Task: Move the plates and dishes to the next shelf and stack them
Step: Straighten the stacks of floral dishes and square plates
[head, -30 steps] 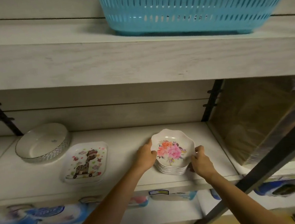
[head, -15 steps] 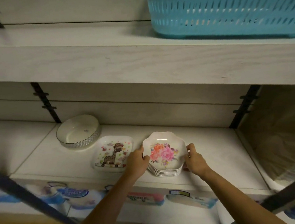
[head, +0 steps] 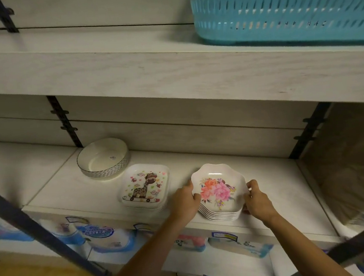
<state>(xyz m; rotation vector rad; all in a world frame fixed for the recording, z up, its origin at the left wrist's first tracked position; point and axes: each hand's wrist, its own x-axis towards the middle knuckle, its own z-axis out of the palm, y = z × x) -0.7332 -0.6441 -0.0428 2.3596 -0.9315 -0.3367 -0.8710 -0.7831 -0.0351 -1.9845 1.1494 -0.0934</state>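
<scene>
A stack of several white scalloped dishes with pink flowers rests near the front edge of the pale wooden shelf. My left hand grips the stack's left rim and my right hand grips its right rim. To the left lies a stack of square plates with a giraffe picture. Behind that, a round white dish with a silver patterned side sits near the back wall.
A blue slotted plastic basket stands on the shelf above. Black brackets divide the shelf sections, with a bare section at far left. Wrapped brown goods fill the right bay. Packaged tissue sits below.
My view has shifted left, so the plates appear further right. Both hands stay on the floral stack, which has slid left, closer to the giraffe plates.
</scene>
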